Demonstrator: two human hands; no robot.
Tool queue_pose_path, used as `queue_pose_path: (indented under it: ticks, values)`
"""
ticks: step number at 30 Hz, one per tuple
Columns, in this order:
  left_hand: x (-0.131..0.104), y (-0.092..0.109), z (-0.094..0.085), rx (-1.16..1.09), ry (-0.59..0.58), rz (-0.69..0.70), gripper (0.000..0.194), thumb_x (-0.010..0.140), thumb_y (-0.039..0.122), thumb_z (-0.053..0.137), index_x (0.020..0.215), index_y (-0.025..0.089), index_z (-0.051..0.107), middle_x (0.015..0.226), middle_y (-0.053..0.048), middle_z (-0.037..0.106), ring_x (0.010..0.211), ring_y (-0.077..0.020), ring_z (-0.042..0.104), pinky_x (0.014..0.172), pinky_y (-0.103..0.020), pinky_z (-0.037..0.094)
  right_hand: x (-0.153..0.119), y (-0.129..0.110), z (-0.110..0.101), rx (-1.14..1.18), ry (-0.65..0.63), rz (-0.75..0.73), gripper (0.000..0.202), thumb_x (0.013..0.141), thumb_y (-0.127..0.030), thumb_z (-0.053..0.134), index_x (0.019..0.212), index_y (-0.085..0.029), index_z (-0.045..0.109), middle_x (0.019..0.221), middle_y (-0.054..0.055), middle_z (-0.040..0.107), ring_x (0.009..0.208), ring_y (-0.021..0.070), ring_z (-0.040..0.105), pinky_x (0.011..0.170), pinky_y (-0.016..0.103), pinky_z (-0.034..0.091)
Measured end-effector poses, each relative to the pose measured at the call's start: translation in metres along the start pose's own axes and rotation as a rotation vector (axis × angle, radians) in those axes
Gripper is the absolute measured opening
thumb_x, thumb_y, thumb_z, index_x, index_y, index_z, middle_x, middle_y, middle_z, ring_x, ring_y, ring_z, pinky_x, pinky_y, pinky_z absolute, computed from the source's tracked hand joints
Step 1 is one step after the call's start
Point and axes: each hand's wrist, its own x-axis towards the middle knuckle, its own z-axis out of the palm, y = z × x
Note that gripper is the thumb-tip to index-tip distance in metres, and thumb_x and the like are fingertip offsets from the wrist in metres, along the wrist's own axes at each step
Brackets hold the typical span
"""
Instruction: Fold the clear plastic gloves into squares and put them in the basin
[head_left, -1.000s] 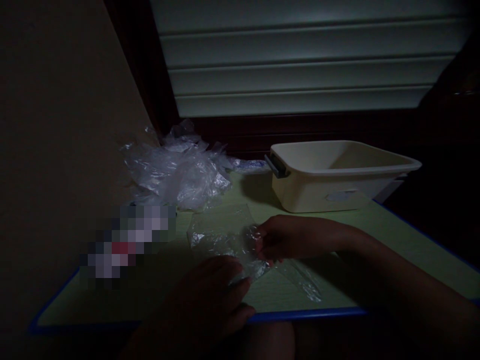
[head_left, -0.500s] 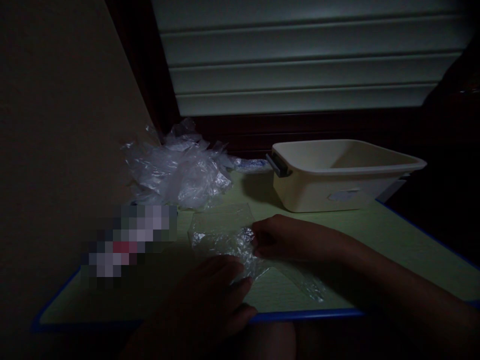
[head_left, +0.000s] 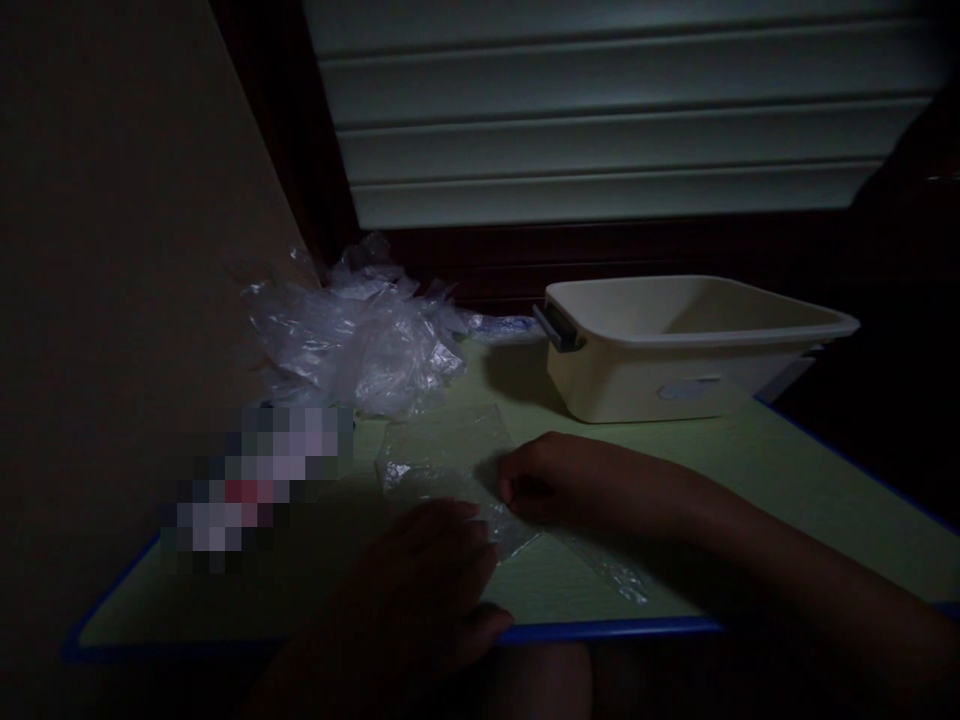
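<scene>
A clear plastic bag (head_left: 439,450) lies on the pale green table in front of me. My left hand (head_left: 439,570) rests on its near part, fingers stretched out and slightly apart. At the bag's right edge, my right hand (head_left: 544,475) is closed, thumb and fingers pinched together on the film; the fingertips are partly hidden. A crinkled strip of clear plastic (head_left: 619,575) extends toward the front edge, just below my right hand. Dim light makes the bag's outline hard to follow.
Crumpled clear plastic bags (head_left: 367,340) form a heap at the back left. A cream plastic tub (head_left: 637,380) with a grey handle (head_left: 555,328) stands at the back right. A pixelated item (head_left: 262,480) lies on the left. Blue edging (head_left: 615,628) borders the table (head_left: 712,480).
The bag's bunched middle has become flatter and smoother between my hands. My left hand has shifted slightly up on it; my right hand stays pinched near the right edge.
</scene>
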Motion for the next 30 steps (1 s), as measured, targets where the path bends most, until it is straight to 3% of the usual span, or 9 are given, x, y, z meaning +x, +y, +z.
queue_pose_path:
  ticks: [4,9,17,20,26,30]
  values:
    - [0.000,0.002,-0.001,0.039,0.000,-0.037,0.024,0.094,0.030,0.037,0.096,0.014,0.055,0.098,-0.007,0.062,0.092,-0.0188,0.058,0.077,-0.030,0.053,-0.001,-0.002,0.000,-0.024,0.015,0.005,0.013,0.075,-0.007,0.050,0.073,-0.016,0.059,0.068,0.001,0.061,0.059,0.0100,0.050,0.054,0.021,0.032]
    - [-0.001,0.002,-0.002,0.057,-0.051,0.030,0.024,0.094,0.026,0.036,0.107,0.013,0.050,0.105,-0.008,0.060,0.100,-0.0192,0.056,0.085,-0.031,0.050,-0.001,-0.001,0.001,-0.039,0.032,-0.003,0.013,0.075,-0.009,0.050,0.072,-0.017,0.061,0.068,0.001,0.061,0.059,0.0107,0.051,0.053,0.021,0.032]
    - [0.005,0.004,-0.004,-0.022,-0.179,0.018,0.023,0.094,0.031,0.038,0.093,0.015,0.055,0.091,-0.004,0.063,0.088,-0.0167,0.061,0.077,-0.028,0.052,0.002,-0.003,0.002,-0.074,0.086,-0.040,0.014,0.077,-0.011,0.049,0.075,-0.016,0.062,0.072,0.002,0.063,0.062,0.0118,0.052,0.055,0.022,0.033]
    - [0.003,0.004,-0.003,-0.032,-0.168,0.018,0.022,0.094,0.030,0.039,0.099,0.014,0.054,0.095,-0.004,0.063,0.092,-0.0172,0.059,0.081,-0.029,0.051,0.002,-0.008,0.003,-0.045,0.132,-0.115,0.014,0.081,-0.012,0.048,0.082,-0.015,0.062,0.078,0.004,0.062,0.067,0.0123,0.053,0.059,0.022,0.035]
    - [-0.001,0.002,0.001,-0.025,-0.162,0.019,0.023,0.091,0.032,0.047,0.103,0.014,0.053,0.099,-0.004,0.062,0.096,-0.0177,0.058,0.084,-0.028,0.049,0.009,-0.009,0.012,0.060,0.042,-0.173,0.016,0.079,-0.004,0.048,0.077,-0.013,0.061,0.078,0.004,0.061,0.070,0.0116,0.053,0.064,0.021,0.038]
    - [-0.001,0.002,0.001,-0.016,-0.147,0.040,0.022,0.090,0.030,0.050,0.101,0.012,0.054,0.098,-0.005,0.062,0.096,-0.0176,0.057,0.086,-0.028,0.048,0.018,0.000,0.021,0.008,0.162,-0.156,0.016,0.080,-0.006,0.047,0.075,-0.012,0.061,0.076,0.004,0.059,0.070,0.0124,0.052,0.065,0.023,0.038]
